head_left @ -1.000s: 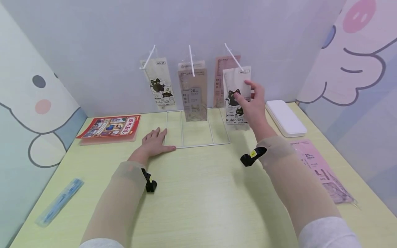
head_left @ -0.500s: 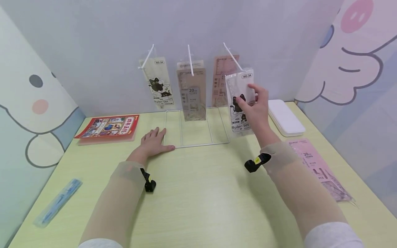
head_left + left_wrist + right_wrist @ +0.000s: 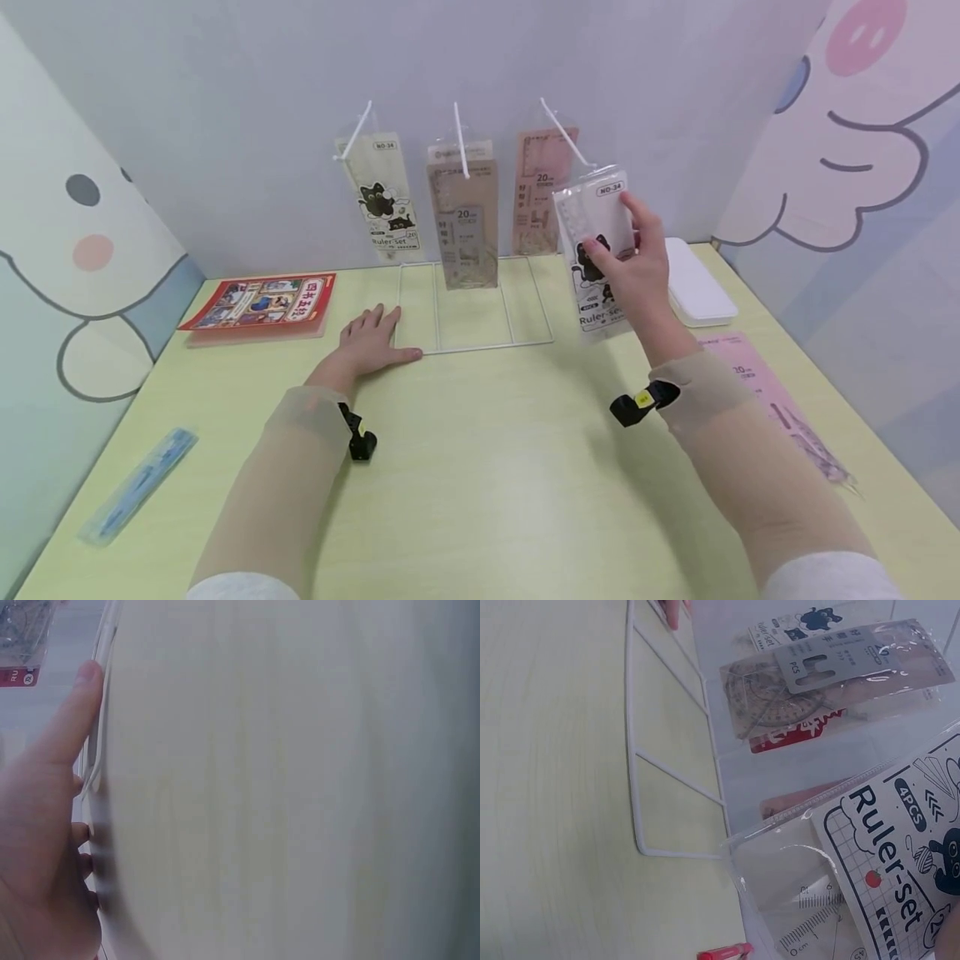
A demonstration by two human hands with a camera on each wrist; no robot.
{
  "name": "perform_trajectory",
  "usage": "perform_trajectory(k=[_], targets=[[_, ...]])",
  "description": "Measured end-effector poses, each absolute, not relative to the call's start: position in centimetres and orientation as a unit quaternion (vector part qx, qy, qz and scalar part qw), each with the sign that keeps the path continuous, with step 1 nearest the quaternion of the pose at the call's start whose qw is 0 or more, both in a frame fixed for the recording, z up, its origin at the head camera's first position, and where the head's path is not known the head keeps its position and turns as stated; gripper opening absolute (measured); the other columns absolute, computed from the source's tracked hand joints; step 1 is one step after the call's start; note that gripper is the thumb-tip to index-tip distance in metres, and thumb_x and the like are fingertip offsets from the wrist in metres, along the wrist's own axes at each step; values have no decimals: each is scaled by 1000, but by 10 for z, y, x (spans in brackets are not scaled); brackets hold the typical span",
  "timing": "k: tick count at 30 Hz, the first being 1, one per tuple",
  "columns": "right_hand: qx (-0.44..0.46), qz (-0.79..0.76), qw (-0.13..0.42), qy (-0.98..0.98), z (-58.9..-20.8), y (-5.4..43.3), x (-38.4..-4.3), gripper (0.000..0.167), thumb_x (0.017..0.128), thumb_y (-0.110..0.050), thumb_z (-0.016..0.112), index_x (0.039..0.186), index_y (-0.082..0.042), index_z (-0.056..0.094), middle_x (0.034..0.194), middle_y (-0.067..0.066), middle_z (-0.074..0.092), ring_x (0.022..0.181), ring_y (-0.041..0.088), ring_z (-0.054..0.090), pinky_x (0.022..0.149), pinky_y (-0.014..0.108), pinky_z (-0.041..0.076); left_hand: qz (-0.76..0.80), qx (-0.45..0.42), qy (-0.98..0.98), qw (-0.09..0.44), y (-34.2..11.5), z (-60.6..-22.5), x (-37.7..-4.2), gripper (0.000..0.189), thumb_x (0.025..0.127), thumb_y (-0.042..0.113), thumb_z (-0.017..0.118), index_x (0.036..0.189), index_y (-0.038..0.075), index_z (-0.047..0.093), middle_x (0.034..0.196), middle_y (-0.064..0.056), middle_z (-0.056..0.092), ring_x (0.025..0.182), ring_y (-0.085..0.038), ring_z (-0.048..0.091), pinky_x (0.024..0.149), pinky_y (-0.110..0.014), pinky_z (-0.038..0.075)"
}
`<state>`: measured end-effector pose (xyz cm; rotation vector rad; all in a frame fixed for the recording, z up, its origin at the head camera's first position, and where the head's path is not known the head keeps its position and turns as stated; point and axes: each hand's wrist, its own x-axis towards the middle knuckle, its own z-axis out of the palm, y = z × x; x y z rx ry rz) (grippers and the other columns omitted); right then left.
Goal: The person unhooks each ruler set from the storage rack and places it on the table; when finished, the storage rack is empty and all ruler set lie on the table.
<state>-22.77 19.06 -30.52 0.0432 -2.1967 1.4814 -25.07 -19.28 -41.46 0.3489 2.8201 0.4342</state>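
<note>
My right hand (image 3: 641,262) pinches a clear ruler-set pack (image 3: 611,304) with a black-cat card, thumb on its front. The pack tilts, its top close to the tip of the right white hook (image 3: 566,137); whether it still touches the hook, I cannot tell. In the right wrist view, a ruler and the card show through the ruler-set pack (image 3: 892,847). My left hand (image 3: 367,343) lies on the table, fingers spread, with its thumb at the front-left corner of the white wire rack's base (image 3: 491,348). In the left wrist view, the left thumb (image 3: 67,712) lies along a white wire.
From the rack hang another cat ruler-set pack (image 3: 378,200) at left, brown ruler packs (image 3: 465,225) in the middle and a pink one (image 3: 534,187) behind. Around lie a red booklet (image 3: 270,302), a blue pen-like pack (image 3: 138,487), a white box (image 3: 699,283) and a pink pack (image 3: 757,379).
My right hand has drawn the ruler-set pack toward me and to the right, tilting it, its top coming to the hook's tip or past it. The left hand has stayed in place.
</note>
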Motion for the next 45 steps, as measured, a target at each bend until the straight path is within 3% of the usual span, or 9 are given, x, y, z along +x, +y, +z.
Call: perform_trajectory(k=[9,13,16,20,27,31,34,43,45], targets=[[56,542,271,-794,-295,199,-214,65,84,-27,71,139,-37,38,95,0,47,81,15,54,62,23,50,156,119,971,136,-193,-412,-249,107,76,75,51,152,12,9,154,-23,0,137,-48,-1,106,-62,2],[54,531,260,-804,-291,205,-206,65,85,-28,69,140,-39,36,97,1,48,83,16,54,62,23,50,155,119,971,135,-193,-411,-249,107,76,74,51,152,11,9,154,-24,0,137,-48,-1,106,-63,2],[38,510,225,-829,-293,213,-199,66,88,-33,65,141,-47,28,108,5,50,91,21,54,69,34,52,151,122,972,135,-194,-411,-250,107,77,74,51,152,10,9,154,-24,0,137,-49,0,106,-64,2],[28,472,171,-864,-305,227,-192,68,91,-38,59,144,-47,18,114,15,47,93,28,55,71,49,51,148,122,972,136,-194,-411,-250,106,77,73,52,152,11,10,154,-24,1,137,-48,0,106,-64,3],[1,421,122,-899,-332,251,-188,75,89,-39,61,149,-36,16,100,17,45,77,25,55,56,34,51,146,116,972,144,-194,-413,-252,107,77,75,50,152,12,9,154,-23,0,137,-47,-1,106,-63,2],[-9,393,95,-914,-346,263,-185,83,86,-46,63,151,-30,13,127,25,39,97,33,48,74,47,48,148,116,972,144,-194,-413,-251,107,76,76,50,152,12,9,154,-23,0,137,-48,-1,106,-63,2],[-2,373,70,-925,-354,270,-184,89,85,-49,63,152,-24,11,141,28,27,111,39,38,89,58,37,147,114,972,146,-195,-413,-250,107,77,75,50,152,11,8,154,-24,-1,137,-48,-1,106,-63,2],[15,328,8,-945,-377,294,-176,99,82,-52,65,152,-15,6,143,38,18,127,53,26,98,68,23,149,121,971,139,-194,-414,-253,110,74,79,48,152,11,10,154,-24,0,137,-48,0,106,-64,2],[22,314,-6,-949,-381,298,-174,100,82,-53,65,152,-13,5,142,40,16,125,55,27,97,68,24,148,119,971,142,-194,-414,-253,110,74,79,48,152,12,10,154,-23,0,137,-48,0,106,-64,2]])
